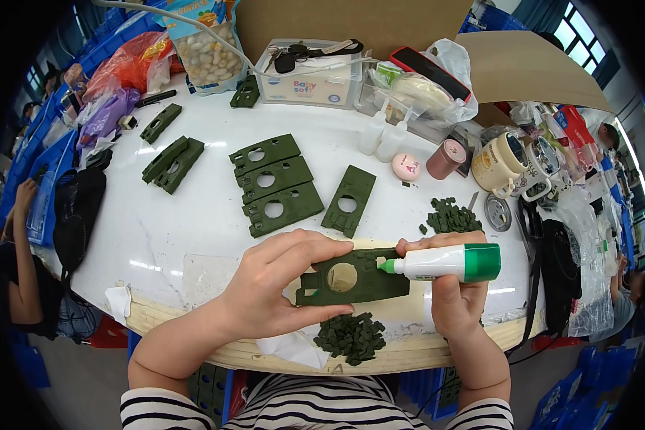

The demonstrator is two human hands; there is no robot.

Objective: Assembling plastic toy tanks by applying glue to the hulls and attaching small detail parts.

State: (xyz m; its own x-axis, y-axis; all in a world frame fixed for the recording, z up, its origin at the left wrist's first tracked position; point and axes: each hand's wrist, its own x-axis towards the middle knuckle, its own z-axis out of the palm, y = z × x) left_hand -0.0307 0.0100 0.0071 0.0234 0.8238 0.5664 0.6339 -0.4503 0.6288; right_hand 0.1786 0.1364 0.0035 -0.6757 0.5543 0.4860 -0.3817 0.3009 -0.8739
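Observation:
My left hand [261, 279] grips a flat dark green plastic model part [376, 283] with a round hole, thumb below and fingers above. In my right hand [462, 297] is a white glue bottle [433, 264] with a green end. Its green nozzle [387, 266] points left, at the face of the part near its right side; whether it touches I cannot tell. Just below the part lies a pile of tiny dark green pieces [351, 338]. Another pile of them [451, 216] sits beyond my right hand.
Similar green parts lie ahead, a row [294, 204], a single one [362, 186] and others [186, 154] at left. Squeeze bottles [390, 140], a pink round container [405, 167], a thread spool [446, 159] and mugs [498, 161] stand at right. A clear box [308, 82] stands behind.

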